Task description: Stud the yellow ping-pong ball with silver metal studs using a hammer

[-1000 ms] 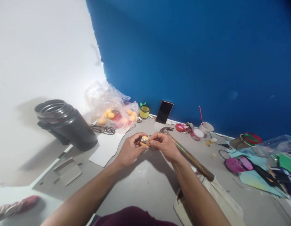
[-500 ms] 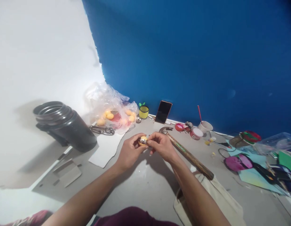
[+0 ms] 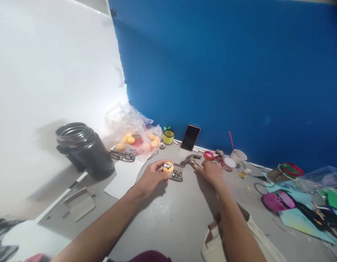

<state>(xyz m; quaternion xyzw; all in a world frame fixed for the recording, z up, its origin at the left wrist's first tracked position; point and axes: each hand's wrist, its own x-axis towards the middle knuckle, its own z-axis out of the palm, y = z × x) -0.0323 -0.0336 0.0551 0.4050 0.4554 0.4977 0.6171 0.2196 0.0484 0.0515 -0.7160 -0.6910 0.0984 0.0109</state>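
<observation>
R hand [image 3: 214,173] just came off the yellow ball [image 3: 168,170], now over at the hammer [image 3: 189,159] handle, right of ctr; can't tell if fingers are closed on it. So ball's in L hand [image 3: 154,177] only, pinched thumb + fingers, ctr frame. Box [image 3: 178,167] of shiny bits now uncovered beside it. Qty: 1 held ball, 1 hammer, 1 box; bits too small to count.

Bare fingers [image 3: 160,162], bare forearms [image 3: 108,222], dark maroon garment [image 3: 150,256] with rounded visible outline
</observation>
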